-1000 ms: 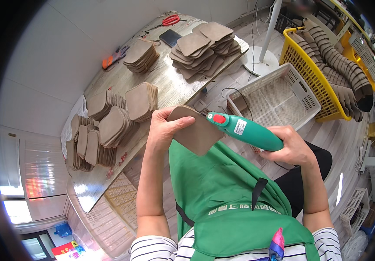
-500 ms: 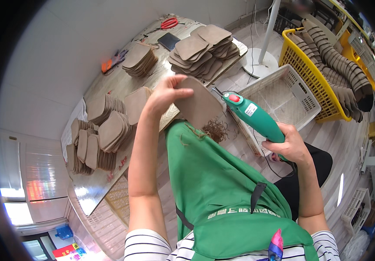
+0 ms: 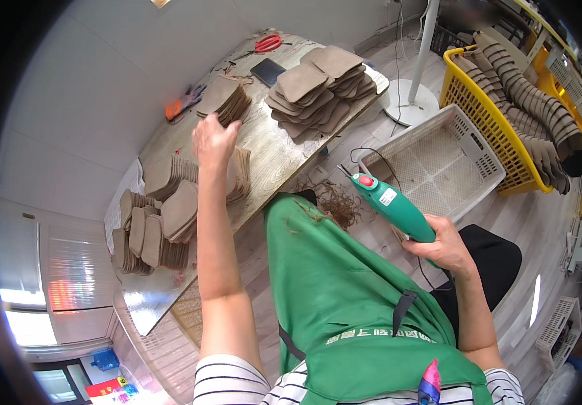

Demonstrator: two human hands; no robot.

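Observation:
My right hand (image 3: 445, 244) is wrapped round a green handheld electric trimmer (image 3: 399, 209) with a red button and two thin prongs at its tip, pointing up and left over the floor. My left hand (image 3: 214, 143) reaches over the table to the near edge of a stack of brown-grey fabric pads (image 3: 222, 96). Its thumb stands apart from the curled fingers, whose tips are partly hidden; no pad shows in it. Beside the left forearm is another pad stack (image 3: 238, 177), partly covered. A bigger loose pile of pads (image 3: 318, 84) lies to the right on the table.
More pad stacks (image 3: 179, 209) stand at the table's left. A phone (image 3: 268, 68), red-handled scissors (image 3: 268, 43) and a glove (image 3: 179, 104) lie at the back. Thread scraps (image 3: 340, 206) hang by the green apron (image 3: 345, 277). A white crate (image 3: 480, 158) and a filled yellow basket (image 3: 487, 118) stand right.
My left hand has moved left and away from me to the stack, and the pad it held is no longer in it. The trimmer has dropped slightly, still in my right hand.

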